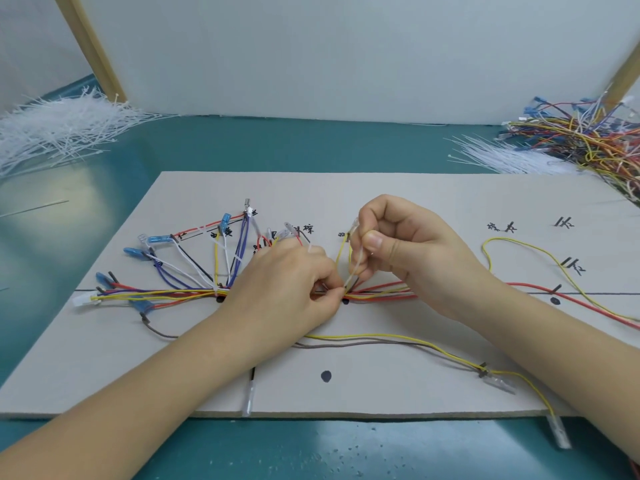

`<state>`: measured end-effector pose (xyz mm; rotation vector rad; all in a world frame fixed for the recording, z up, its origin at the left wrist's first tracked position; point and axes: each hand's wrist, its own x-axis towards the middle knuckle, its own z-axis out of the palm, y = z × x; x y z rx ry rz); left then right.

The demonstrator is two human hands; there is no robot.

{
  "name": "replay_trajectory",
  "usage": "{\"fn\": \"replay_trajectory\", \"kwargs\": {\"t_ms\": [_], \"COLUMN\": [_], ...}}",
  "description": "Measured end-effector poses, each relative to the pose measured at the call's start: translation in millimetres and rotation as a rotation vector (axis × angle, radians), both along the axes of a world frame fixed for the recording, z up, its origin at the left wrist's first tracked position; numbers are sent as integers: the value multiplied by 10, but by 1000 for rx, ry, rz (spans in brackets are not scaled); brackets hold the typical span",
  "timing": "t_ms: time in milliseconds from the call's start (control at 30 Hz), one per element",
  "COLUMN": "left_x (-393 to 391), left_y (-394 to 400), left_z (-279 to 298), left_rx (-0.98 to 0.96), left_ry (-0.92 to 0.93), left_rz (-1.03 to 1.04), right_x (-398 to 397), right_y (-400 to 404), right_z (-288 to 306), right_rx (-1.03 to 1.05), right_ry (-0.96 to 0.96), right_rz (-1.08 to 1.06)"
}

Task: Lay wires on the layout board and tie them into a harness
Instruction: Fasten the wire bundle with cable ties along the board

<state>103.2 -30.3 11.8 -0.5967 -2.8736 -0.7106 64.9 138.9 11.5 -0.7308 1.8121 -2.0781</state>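
Observation:
A pale layout board (398, 195) with black lines, dots and handwritten marks lies on the teal table. Coloured wires (166, 292) run along its middle line and fan out at the left to blue and clear terminals. At the centre of the bundle, my left hand (287, 285) pinches the head of a white cable tie (356, 268) against the wires. My right hand (398, 244) grips the tie's tail between thumb and fingers, just above the bundle. Loose yellow, red and brown wires (391, 341) trail over the board's right and front.
A heap of white cable ties (59, 129) lies at the back left. More ties (502, 157) and a tangle of spare coloured wires (588, 136) sit at the back right. White panels with wooden edges stand behind the table.

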Motion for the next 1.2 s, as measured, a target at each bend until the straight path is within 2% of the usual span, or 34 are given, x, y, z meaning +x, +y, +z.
{"fn": "replay_trajectory", "kwargs": {"t_ms": [100, 200, 267, 367, 533, 600, 667, 800, 1000, 1100, 1200], "left_x": [-7, -32, -22, -5, 27, 34, 47, 85, 65, 59, 66], "left_y": [-21, -50, -50, -14, -9, 3, 13, 7, 14, -4, -5], "left_z": [0, -17, -53, -99, -124, -110, -95, -87, -121, -129, -129], "left_rx": [18, 33, 49, 52, 341, 380, 380, 344, 303, 318, 313], "left_ry": [-2, -22, -14, 49, 177, 270, 363, 459, 409, 400, 405], "left_rz": [-51, -92, -78, -38, 16, 5, -3, -32, -43, -33, -35], "right_x": [-36, -140, -252, -464, -1056, -1356, -1614, -1909, -2011, -1994, -1949], "right_y": [33, 204, 400, 723, 1226, 1388, 1528, 1719, 1682, 1694, 1717], "right_z": [66, 216, 332, 433, 267, 174, 94, -31, -92, -101, -66], "right_rx": [64, 226, 302, 461, 1045, 1262, 1394, 1645, 1706, 1720, 1647], "right_ry": [-88, -225, -238, -123, 217, 360, 396, 311, 274, 325, 389], "right_rz": [3, 13, -74, -307, -660, -756, -803, -797, -918, -948, -976]}}
